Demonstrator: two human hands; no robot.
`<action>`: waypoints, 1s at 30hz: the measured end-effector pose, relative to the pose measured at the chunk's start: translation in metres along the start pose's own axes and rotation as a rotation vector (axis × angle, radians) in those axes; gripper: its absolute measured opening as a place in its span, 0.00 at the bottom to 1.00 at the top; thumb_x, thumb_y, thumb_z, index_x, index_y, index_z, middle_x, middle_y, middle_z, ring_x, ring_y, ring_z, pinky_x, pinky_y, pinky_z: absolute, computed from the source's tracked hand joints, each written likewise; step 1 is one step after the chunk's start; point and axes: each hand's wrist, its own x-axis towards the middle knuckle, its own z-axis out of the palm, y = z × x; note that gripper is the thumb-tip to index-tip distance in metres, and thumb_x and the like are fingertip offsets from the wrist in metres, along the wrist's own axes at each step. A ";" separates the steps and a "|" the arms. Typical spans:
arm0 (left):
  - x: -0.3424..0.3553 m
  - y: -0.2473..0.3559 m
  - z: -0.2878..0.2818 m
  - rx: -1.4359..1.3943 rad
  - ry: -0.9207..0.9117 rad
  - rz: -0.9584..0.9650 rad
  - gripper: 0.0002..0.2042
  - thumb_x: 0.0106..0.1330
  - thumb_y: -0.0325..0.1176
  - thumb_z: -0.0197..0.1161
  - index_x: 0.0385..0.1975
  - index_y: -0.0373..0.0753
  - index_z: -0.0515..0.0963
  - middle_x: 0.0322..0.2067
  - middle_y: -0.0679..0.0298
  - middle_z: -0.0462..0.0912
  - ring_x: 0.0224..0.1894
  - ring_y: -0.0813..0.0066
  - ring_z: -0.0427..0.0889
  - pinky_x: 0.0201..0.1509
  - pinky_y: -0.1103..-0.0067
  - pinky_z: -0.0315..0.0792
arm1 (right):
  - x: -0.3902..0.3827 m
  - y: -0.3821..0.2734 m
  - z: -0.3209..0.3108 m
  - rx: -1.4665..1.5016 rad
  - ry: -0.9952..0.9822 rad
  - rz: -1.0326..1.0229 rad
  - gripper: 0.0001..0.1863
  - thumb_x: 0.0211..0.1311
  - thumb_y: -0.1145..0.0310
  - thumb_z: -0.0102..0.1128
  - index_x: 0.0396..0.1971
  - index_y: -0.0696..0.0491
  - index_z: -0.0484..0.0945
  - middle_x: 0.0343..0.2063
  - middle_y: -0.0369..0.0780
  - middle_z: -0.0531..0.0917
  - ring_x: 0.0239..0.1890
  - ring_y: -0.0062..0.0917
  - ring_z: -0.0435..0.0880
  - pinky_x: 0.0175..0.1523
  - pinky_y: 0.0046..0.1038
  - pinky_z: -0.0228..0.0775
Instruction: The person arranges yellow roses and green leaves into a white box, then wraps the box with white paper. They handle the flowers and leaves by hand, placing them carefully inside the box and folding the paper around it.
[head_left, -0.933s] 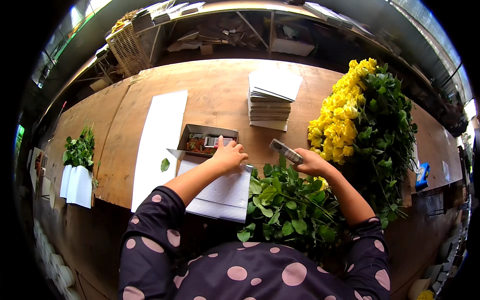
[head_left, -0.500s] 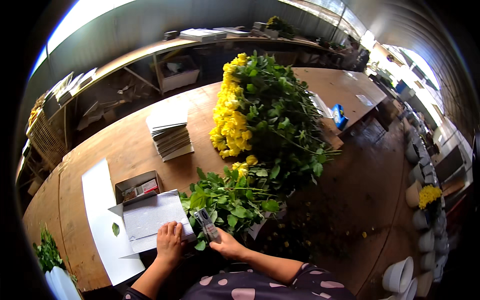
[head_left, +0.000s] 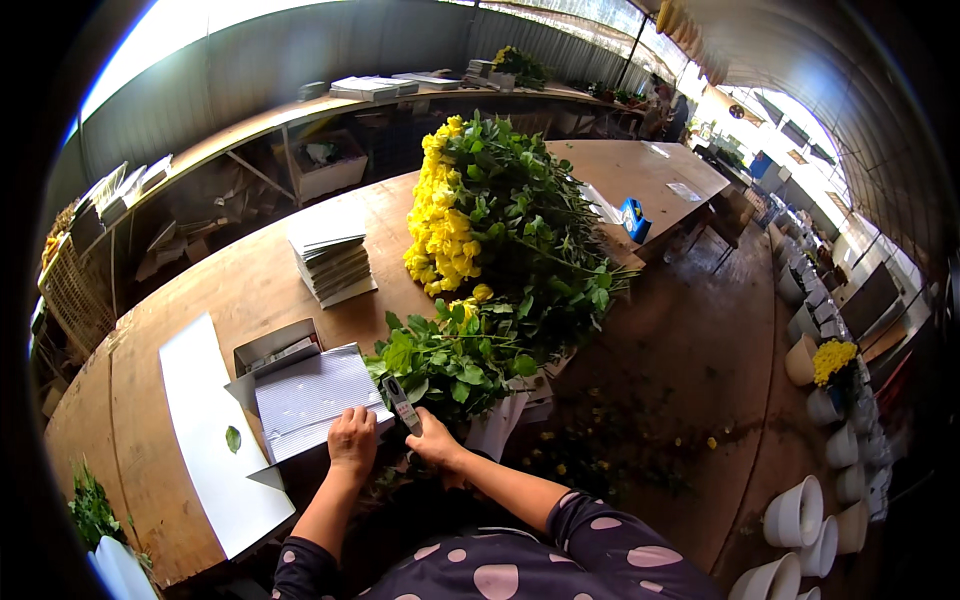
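My left hand is closed, its fingers curled over the near right edge of a white corrugated cardboard sheet. Gripped in my right hand is a slim grey hand tool that looks like a stapler, its dark end pointing up and away from me. Under the sheet's far edge sits an open grey box with small packets partly hidden inside. Just beyond the tool, leafy green stems of yellow roses lie on the wooden table.
A large pile of yellow roses rises at the table's middle. Left of it stands a stack of cardboard sheets. A long white board with one loose leaf lies at left. White pots stand at lower right; a blue object sits farther back.
The view has shifted. My left fingers, flatter on the sheet before, are now curled at its edge. The sheet has moved and covers more of the packets. My right hand still holds the tool.
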 end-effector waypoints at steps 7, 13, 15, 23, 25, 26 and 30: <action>0.003 0.005 0.007 -0.010 -0.024 -0.026 0.01 0.44 0.28 0.52 0.17 0.43 0.71 0.22 0.68 0.71 0.30 0.71 0.72 0.30 0.77 0.68 | 0.015 -0.002 -0.012 0.156 -0.126 0.088 0.21 0.40 0.72 0.52 0.39 0.58 0.65 0.24 0.38 0.71 0.25 0.22 0.70 0.31 0.24 0.66; 0.001 0.002 0.005 -0.050 -0.037 -0.059 0.02 0.45 0.29 0.52 0.17 0.43 0.72 0.22 0.68 0.71 0.30 0.71 0.72 0.30 0.77 0.68 | 0.009 -0.032 -0.041 0.437 -0.404 0.159 0.17 0.40 0.75 0.51 0.37 0.56 0.67 0.25 0.34 0.71 0.26 0.19 0.70 0.32 0.22 0.66; 0.004 0.004 0.002 -0.055 -0.028 -0.045 0.02 0.45 0.29 0.52 0.16 0.43 0.72 0.22 0.68 0.71 0.30 0.71 0.72 0.30 0.77 0.68 | 0.010 -0.018 -0.053 0.492 -0.496 0.203 0.17 0.42 0.74 0.52 0.37 0.55 0.68 0.28 0.34 0.72 0.29 0.18 0.70 0.35 0.21 0.65; -0.002 0.000 0.002 -0.072 -0.011 -0.041 0.02 0.47 0.30 0.52 0.16 0.43 0.71 0.22 0.68 0.71 0.29 0.72 0.73 0.29 0.78 0.69 | -0.012 -0.073 -0.095 0.296 -0.792 0.506 0.12 0.52 0.67 0.53 0.35 0.58 0.71 0.28 0.40 0.79 0.26 0.22 0.78 0.31 0.23 0.71; 0.001 0.000 0.002 -0.062 -0.008 -0.044 0.02 0.46 0.30 0.52 0.16 0.43 0.71 0.22 0.68 0.70 0.29 0.73 0.73 0.29 0.79 0.68 | -0.007 -0.086 -0.092 0.234 -0.821 0.512 0.13 0.52 0.67 0.53 0.35 0.58 0.71 0.28 0.40 0.79 0.26 0.23 0.78 0.31 0.24 0.72; -0.002 -0.001 0.002 -0.049 -0.021 -0.040 0.02 0.46 0.30 0.52 0.16 0.44 0.71 0.22 0.69 0.71 0.29 0.74 0.72 0.29 0.80 0.67 | -0.003 -0.090 -0.090 0.203 -0.835 0.515 0.13 0.52 0.66 0.53 0.35 0.59 0.71 0.28 0.41 0.79 0.26 0.23 0.78 0.30 0.24 0.72; -0.001 -0.002 0.001 -0.021 -0.013 -0.025 0.02 0.47 0.31 0.52 0.17 0.45 0.71 0.22 0.70 0.71 0.29 0.75 0.72 0.29 0.81 0.66 | 0.018 -0.112 -0.073 0.006 -0.735 0.619 0.16 0.54 0.63 0.50 0.34 0.61 0.73 0.24 0.41 0.78 0.22 0.25 0.78 0.28 0.27 0.71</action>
